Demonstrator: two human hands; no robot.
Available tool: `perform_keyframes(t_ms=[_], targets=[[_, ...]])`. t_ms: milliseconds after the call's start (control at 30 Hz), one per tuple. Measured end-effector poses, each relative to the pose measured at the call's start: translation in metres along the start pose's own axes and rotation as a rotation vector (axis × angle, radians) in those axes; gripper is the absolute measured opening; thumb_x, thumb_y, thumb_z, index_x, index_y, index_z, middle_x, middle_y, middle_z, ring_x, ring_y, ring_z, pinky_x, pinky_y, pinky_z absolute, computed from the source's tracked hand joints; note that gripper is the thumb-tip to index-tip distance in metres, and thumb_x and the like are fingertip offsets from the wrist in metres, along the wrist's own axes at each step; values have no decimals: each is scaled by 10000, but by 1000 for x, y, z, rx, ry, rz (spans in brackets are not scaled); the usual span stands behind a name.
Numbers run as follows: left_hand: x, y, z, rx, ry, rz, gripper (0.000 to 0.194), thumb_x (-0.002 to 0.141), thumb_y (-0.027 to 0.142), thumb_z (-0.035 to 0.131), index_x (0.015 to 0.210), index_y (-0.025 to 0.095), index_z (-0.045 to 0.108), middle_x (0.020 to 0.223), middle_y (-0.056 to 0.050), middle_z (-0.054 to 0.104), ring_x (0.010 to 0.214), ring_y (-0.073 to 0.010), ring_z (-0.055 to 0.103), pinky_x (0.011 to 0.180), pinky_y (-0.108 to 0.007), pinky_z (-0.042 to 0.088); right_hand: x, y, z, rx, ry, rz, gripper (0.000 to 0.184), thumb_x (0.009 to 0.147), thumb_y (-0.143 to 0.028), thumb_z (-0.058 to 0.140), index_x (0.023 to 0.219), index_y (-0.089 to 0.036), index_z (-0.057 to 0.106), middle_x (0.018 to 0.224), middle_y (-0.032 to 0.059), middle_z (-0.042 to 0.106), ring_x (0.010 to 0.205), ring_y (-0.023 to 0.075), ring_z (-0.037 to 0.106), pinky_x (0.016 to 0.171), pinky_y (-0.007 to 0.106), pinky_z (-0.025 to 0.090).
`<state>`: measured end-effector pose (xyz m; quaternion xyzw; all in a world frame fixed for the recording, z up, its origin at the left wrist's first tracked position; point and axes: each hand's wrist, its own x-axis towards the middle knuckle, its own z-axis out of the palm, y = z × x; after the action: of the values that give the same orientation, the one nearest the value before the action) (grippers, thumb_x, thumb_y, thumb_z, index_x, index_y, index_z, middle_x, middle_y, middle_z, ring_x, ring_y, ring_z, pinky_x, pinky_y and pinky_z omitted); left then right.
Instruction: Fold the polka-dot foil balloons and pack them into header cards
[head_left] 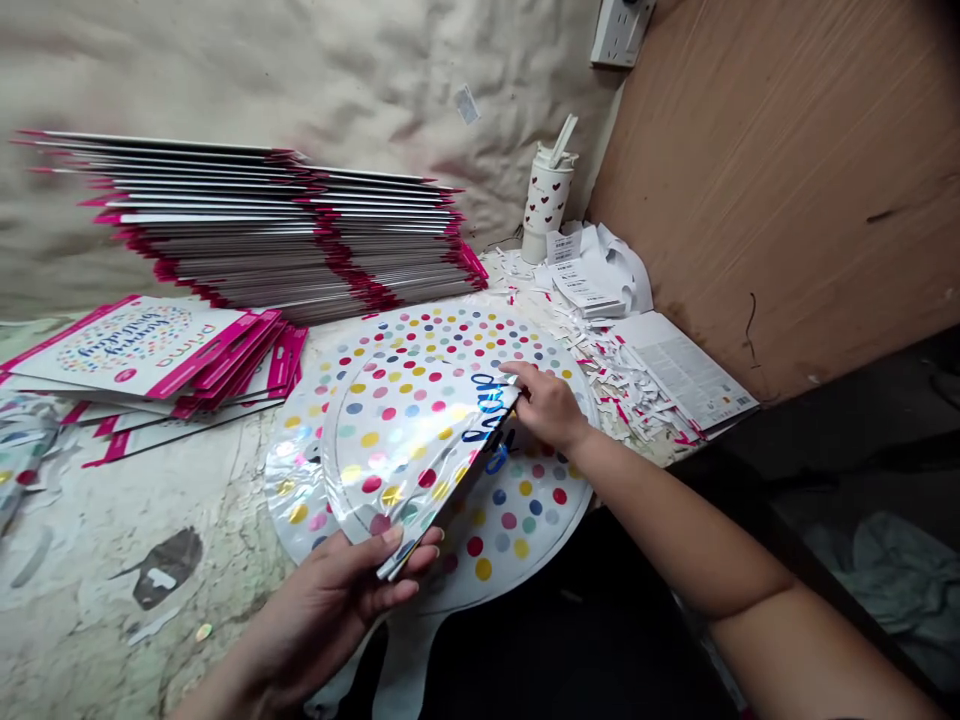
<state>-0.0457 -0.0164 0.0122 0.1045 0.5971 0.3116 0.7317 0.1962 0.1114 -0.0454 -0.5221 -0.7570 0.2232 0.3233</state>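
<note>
Folding glossy foil balloon between left hand and right hand.

Crumpled beige paper covers the wall across the upper left of the frame. At the upper right, a brown wood-grain panel stands at an angle to it, with a white wall socket mounted high in the corner between them. A scuffed, stained tabletop runs along the lower left. Past its edge at the lower right, a grey-green cloth lies in shadow.
</note>
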Motion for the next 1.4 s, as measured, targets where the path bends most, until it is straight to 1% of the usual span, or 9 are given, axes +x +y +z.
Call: perform_keyframes(t_ms=[133,333,500,567,700,733,900,1267,1400], targets=[[2,0,0,-12,32,0,114,761,25,591,868,37,631,979,-187,687,739,-198,695,544,-208,578,4,-4,-10,-324,-19,-205,487,770,-71,404,1241,-136,509,1168,125,597,1092,244,535,966,400,407],[1,-11,6,-23,-29,21,180,791,107,594,964,70,620,1058,-164,667,840,-173,678,615,-194,559,-22,-34,3,-355,-324,-614,698,715,-180,535,1376,-86,329,1420,155,353,1309,303,317,1056,498,270],[-26,8,-2,517,-674,-72,382,754,488,609,929,157,684,797,-94,721,621,-170,668,473,-201,501,-40,-17,21,-258,-260,-723,341,871,-141,394,1152,-141,586,1190,85,613,1129,187,551,1009,381,372],[-23,32,2,850,-810,84,393,804,504,527,880,162,707,755,-94,720,618,-181,667,524,-232,514,-39,-6,21,-209,-336,-812,324,884,-163,402,1149,-155,587,1212,62,600,1159,160,527,1042,351,339],[40,68,36,1378,-410,1051,359,866,296,441,1186,208,579,1242,-79,584,1150,-242,527,965,-383,409,-37,3,15,-197,-433,-953,309,922,-179,370,1129,-156,599,1210,54,602,1173,134,512,1066,323,314],[62,70,45,1559,-459,1134,419,851,268,451,1259,198,514,1347,-78,485,1263,-262,407,1038,-436,319,-38,3,13,-195,-403,-970,309,926,-176,364,1116,-152,606,1197,59,610,1167,137,517,1058,324,329],[131,55,58,1945,-421,1207,478,925,313,296,1390,204,308,1460,-48,298,1363,-232,209,1098,-462,162,-64,11,3,-174,-79,-836,250,893,-133,433,1032,-129,640,1100,73,663,1086,170,583,1010,354,401],[123,44,57,1986,-192,1185,536,931,449,212,1430,263,155,1506,-26,163,1382,-252,129,1083,-501,128,-87,12,-18,-138,-80,-638,222,833,-110,479,1010,-101,615,1147,132,630,1150,202,534,1007,392,410],[120,41,53,2009,-196,1226,530,932,417,227,1428,234,184,1500,-44,187,1382,-256,124,1087,-500,104,-86,12,-19,-164,-62,-819,177,862,-90,475,933,-125,633,1040,91,686,1107,187,568,1004,378,408]])
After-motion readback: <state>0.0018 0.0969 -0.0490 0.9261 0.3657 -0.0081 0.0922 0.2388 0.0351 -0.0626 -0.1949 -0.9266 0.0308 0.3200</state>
